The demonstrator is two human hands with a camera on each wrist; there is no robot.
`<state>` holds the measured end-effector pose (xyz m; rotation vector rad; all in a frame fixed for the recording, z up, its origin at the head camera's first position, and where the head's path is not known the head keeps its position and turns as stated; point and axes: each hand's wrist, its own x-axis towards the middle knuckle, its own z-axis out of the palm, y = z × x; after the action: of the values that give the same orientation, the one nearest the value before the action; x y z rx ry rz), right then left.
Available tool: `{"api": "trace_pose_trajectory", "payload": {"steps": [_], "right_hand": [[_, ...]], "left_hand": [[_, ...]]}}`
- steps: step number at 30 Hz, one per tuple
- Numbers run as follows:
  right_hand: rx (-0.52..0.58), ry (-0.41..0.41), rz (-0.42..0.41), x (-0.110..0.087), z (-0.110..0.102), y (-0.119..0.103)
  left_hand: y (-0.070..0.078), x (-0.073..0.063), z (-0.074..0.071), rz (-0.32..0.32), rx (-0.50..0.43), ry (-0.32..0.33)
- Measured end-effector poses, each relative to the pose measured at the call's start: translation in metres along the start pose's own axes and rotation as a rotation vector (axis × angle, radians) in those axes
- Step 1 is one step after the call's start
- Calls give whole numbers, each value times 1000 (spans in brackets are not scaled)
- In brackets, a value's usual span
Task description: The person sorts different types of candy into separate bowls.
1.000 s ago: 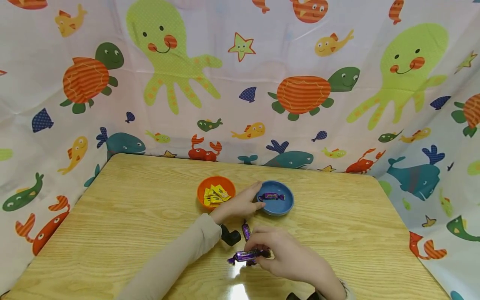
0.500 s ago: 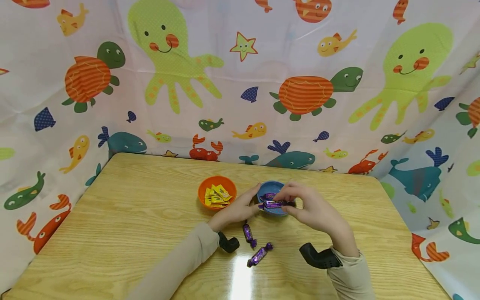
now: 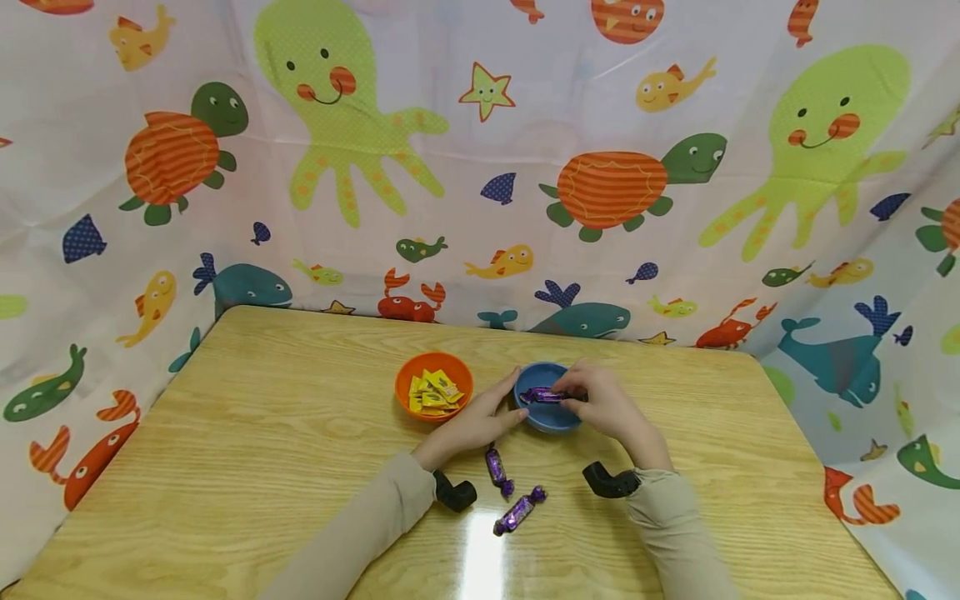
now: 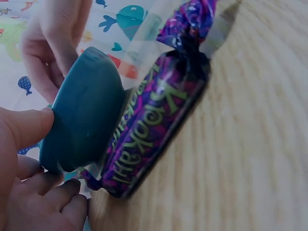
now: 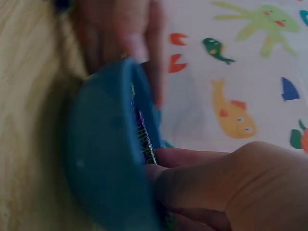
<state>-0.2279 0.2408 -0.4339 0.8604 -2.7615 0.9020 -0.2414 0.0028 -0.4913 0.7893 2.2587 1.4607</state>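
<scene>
My left hand point(image 3: 477, 419) holds the left side of a small blue bowl point(image 3: 553, 423); in the left wrist view its thumb and fingers bracket the bowl wall point(image 4: 91, 108). Inside the bowl my right hand point(image 3: 613, 408) pinches a purple wrapped candy point(image 5: 144, 137) at its right end. Another purple candy was in that bowl earlier; the two cannot be told apart now. Two more purple candies lie on the table in front, one point(image 3: 498, 472) near the left wrist and one point(image 3: 521, 511) closer to me.
An orange bowl point(image 3: 405, 402) with several yellow-wrapped sweets point(image 3: 433, 392) stands left of the blue one. Behind the wooden table point(image 3: 300, 375) hangs a white curtain point(image 3: 457, 192) with sea animals. Black wrist mounts point(image 3: 611, 481) stick out from both wrists.
My right hand has picked up a purple candy from the table, carried it up to the blue bowl and lowered it inside. The left hand has stayed at the bowl.
</scene>
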Motion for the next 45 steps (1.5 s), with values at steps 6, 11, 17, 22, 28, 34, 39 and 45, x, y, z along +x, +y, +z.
{"api": "trace_pose_trajectory", "payload": {"steps": [6,11,17,22,28,34,39,45], "right_hand": [[-159,-46,62,4,15,-2],[-274,-71,134,7,22,-7],[-277,-68,189,8,27,-11],[-278,-49,208,8,28,-13],[-267,-20,209,8,29,-13],[-257,26,220,7,31,-10],[-274,43,237,7,33,-11],[-282,45,247,7,34,-11]], "left_hand": [[-1,-3,0,-4,-45,-3],[-1,-5,1,19,-34,3],[-1,-7,2,45,15,12],[1,-6,4,14,1,22],[1,-1,7,-11,-12,45],[1,2,9,-7,0,62],[1,3,9,-4,15,79],[-2,4,9,-10,2,78]]}}
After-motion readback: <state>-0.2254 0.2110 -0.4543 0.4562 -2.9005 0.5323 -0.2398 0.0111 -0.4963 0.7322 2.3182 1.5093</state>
